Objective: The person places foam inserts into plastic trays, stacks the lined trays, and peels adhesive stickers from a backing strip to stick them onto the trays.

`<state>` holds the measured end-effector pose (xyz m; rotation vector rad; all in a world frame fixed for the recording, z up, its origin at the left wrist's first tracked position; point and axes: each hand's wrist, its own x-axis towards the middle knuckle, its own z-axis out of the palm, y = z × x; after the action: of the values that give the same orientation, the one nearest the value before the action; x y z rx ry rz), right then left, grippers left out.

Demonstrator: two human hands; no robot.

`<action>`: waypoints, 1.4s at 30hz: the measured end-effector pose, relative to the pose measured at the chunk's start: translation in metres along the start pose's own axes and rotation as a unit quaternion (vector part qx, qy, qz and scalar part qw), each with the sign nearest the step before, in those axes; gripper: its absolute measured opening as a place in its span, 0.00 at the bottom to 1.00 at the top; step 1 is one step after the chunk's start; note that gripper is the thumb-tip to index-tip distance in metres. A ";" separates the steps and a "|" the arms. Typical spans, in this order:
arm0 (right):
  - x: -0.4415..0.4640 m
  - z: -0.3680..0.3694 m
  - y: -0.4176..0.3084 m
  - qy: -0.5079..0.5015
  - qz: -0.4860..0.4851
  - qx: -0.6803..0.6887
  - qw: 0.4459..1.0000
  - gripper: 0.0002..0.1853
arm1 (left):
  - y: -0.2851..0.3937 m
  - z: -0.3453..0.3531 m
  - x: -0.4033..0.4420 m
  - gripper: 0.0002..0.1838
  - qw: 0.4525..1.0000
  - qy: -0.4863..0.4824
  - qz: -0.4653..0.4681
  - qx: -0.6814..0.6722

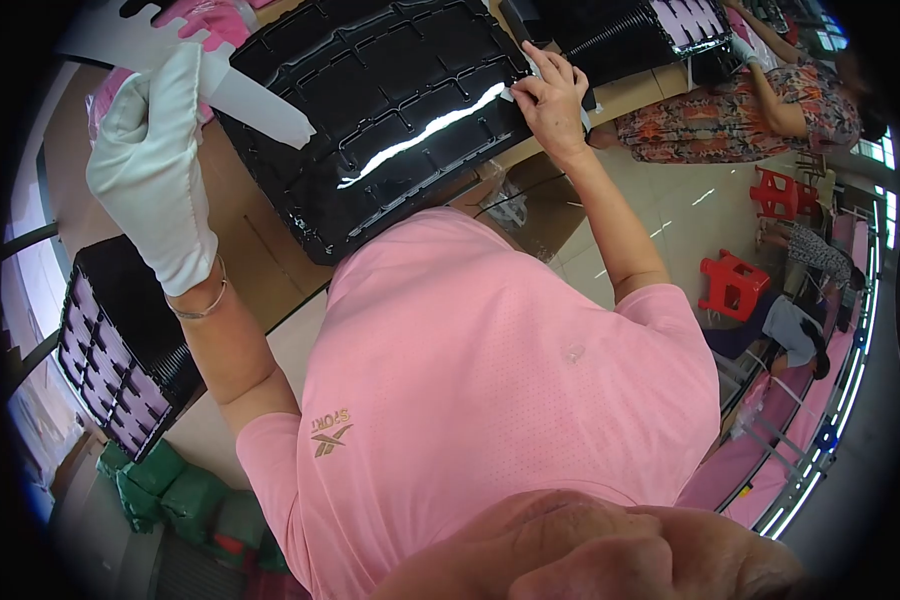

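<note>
My left hand [155,175], in a white glove, has its fingers closed on a whitish strip [255,108] with a ragged end, which reaches over the left part of a black molded plastic tray [390,100]. The tray lies in front of my chest, with a bright streak of reflected light across its ribbed surface. My right hand [553,105] is bare and at the tray's right edge. Its thumb and index finger pinch a small white piece [507,93], while the other fingers are raised.
Black trays with pink contents stand at the left [115,350] and upper right [690,22]. Green bundles [175,495] lie lower left. A person in a patterned garment [710,115] stands at the right, near red stools [735,285]. Other people are farther back.
</note>
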<state>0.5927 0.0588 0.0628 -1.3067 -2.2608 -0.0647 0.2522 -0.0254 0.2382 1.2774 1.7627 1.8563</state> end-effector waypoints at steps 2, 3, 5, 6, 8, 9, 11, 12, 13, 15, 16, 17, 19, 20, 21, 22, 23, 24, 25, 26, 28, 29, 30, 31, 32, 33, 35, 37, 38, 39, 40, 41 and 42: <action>-0.002 -0.001 0.000 0.007 -0.009 0.006 1.000 0.05 | -0.001 -0.001 0.001 0.07 1.000 -0.012 0.004 0.003; -0.002 -0.001 0.001 0.006 -0.019 0.012 1.000 0.06 | -0.002 -0.001 0.001 0.07 1.000 -0.012 0.004 0.004; -0.004 -0.003 0.000 0.006 -0.027 0.018 0.999 0.06 | -0.002 0.000 0.000 0.07 1.000 -0.012 0.012 0.002; -0.005 -0.005 -0.001 0.000 -0.028 0.028 0.999 0.06 | -0.002 0.001 0.001 0.07 1.000 -0.013 0.012 0.002; -0.007 -0.010 -0.001 -0.005 -0.028 0.037 0.999 0.06 | 0.000 0.001 0.001 0.06 1.000 -0.023 0.014 0.004; -0.009 -0.013 0.001 0.002 -0.018 0.089 0.996 0.05 | -0.001 0.001 0.002 0.06 1.000 -0.024 0.016 0.004; -0.018 -0.026 0.006 0.021 0.038 0.171 0.984 0.04 | -0.005 0.002 0.004 0.07 1.000 -0.019 0.005 -0.004; -0.027 -0.035 0.011 0.033 0.087 0.201 0.975 0.04 | -0.003 0.004 0.004 0.07 1.000 -0.026 0.006 -0.004; -0.038 -0.042 0.019 0.052 0.126 0.209 0.968 0.05 | 0.001 0.007 0.004 0.07 1.000 -0.022 0.014 -0.007; -0.083 -0.038 0.060 0.059 0.257 0.211 0.941 0.06 | 0.005 0.013 0.002 0.07 0.999 -0.036 0.023 -0.016; -0.110 -0.031 0.083 0.068 0.304 0.196 0.930 0.07 | 0.005 0.015 0.002 0.07 0.999 -0.035 0.020 -0.031; -0.135 -0.025 0.105 0.076 0.316 0.186 0.927 0.07 | 0.005 0.019 0.002 0.08 0.998 -0.034 0.018 -0.048; -0.180 -0.019 0.135 0.003 0.370 0.123 0.921 0.07 | 0.003 0.025 0.004 0.08 0.996 -0.056 0.026 -0.060; -0.196 -0.021 0.135 0.010 0.379 0.118 0.918 0.07 | 0.003 0.027 0.004 0.07 0.996 -0.063 0.034 -0.060; -0.200 -0.023 0.132 -0.012 0.423 0.063 0.904 0.07 | 0.005 0.029 0.003 0.07 0.994 -0.085 0.042 -0.053; -0.195 -0.021 0.132 -0.033 0.458 0.014 0.888 0.08 | 0.009 0.032 0.002 0.07 0.994 -0.082 0.051 -0.052; -0.187 -0.019 0.130 -0.025 0.450 0.026 0.892 0.08 | 0.014 0.037 -0.001 0.06 0.995 -0.080 0.039 -0.033; -0.160 -0.032 0.109 0.022 0.450 0.089 0.889 0.08 | 0.020 0.039 -0.001 0.06 0.997 -0.069 0.033 -0.009; -0.127 -0.042 0.088 0.067 0.442 0.157 0.881 0.08 | 0.023 0.039 -0.001 0.07 0.996 -0.080 0.025 -0.020; -0.094 -0.044 0.064 0.101 0.405 0.257 0.872 0.08 | 0.024 0.038 -0.001 0.07 0.995 -0.091 0.019 -0.028; -0.028 -0.058 0.004 0.128 0.295 0.423 0.847 0.07 | 0.023 0.033 0.002 0.08 0.991 -0.118 0.057 0.000; 0.006 -0.069 -0.032 0.124 0.224 0.484 0.837 0.07 | 0.021 0.031 0.002 0.08 0.992 -0.124 0.037 -0.010; 0.035 -0.077 -0.063 0.109 0.153 0.546 0.816 0.06 | 0.020 0.030 0.001 0.08 0.991 -0.133 0.012 -0.022; 0.058 -0.084 -0.087 0.081 0.109 0.572 0.809 0.06 | 0.021 0.030 -0.001 0.09 0.990 -0.136 0.016 -0.047; 0.077 -0.088 -0.107 0.052 0.075 0.563 0.822 0.07 | 0.023 0.028 -0.003 0.09 0.990 -0.131 0.011 -0.057; 0.094 -0.089 -0.125 0.023 0.021 0.582 0.812 0.07 | 0.024 0.026 -0.005 0.09 0.989 -0.132 0.001 -0.062; 0.115 -0.095 -0.155 -0.040 0.017 0.612 0.789 0.09 | 0.025 0.022 -0.007 0.09 0.990 -0.127 -0.006 -0.066; 0.126 -0.092 -0.173 -0.066 0.004 0.637 0.768 0.10 | 0.024 0.017 -0.009 0.09 0.988 -0.146 0.002 -0.059; 0.131 -0.088 -0.177 -0.079 -0.001 0.650 0.756 0.09 | 0.023 0.015 -0.009 0.09 0.988 -0.141 0.003 -0.057; 0.134 -0.086 -0.179 -0.093 -0.005 0.661 0.745 0.09 | 0.022 0.014 -0.010 0.10 0.987 -0.147 -0.001 -0.067; 0.135 -0.085 -0.180 -0.096 -0.006 0.662 0.743 0.09 | 0.022 0.013 -0.010 0.10 0.985 -0.154 -0.005 -0.076; 0.136 -0.083 -0.181 -0.083 -0.014 0.661 0.746 0.08 | 0.023 0.012 -0.009 0.10 0.985 -0.158 0.002 -0.064; 0.136 -0.082 -0.182 -0.071 -0.021 0.659 0.748 0.07 | 0.026 0.011 -0.007 0.10 0.986 -0.157 -0.001 -0.064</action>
<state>0.4238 0.0459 0.2350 -0.4257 -1.6522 1.3861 0.2740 -0.0285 0.2569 1.4261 1.4577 1.6301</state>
